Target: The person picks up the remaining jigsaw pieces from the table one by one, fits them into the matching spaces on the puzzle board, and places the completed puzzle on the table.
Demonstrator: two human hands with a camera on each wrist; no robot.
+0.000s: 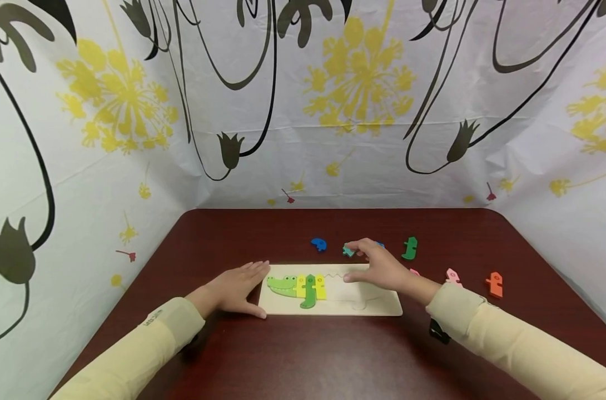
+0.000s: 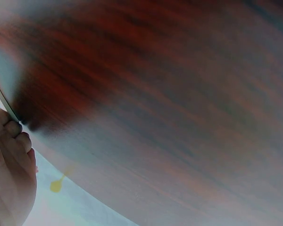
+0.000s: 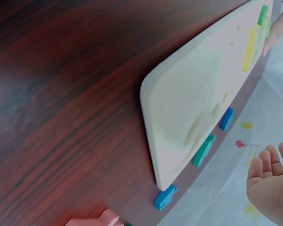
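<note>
Cream sleeves [image 1: 143,344] slant in from both lower corners of the frame. At centre, just below the middle, lies a puzzle board [image 1: 375,306], its crocodile head [image 1: 281,285] at the left. Flat-fingered, the left hand [image 1: 239,288] rests against its left edge; the right hand [image 1: 383,272], fingers parted and empty, is above its upper right, partly covering a teal piece [image 1: 348,251]. Blue [image 1: 319,244], green [image 1: 410,248] and orange pieces [image 1: 495,284] dot the desk [image 1: 243,233] beyond and rightward; a pink piece [image 1: 452,275] sits partly behind the right sleeve.
</note>
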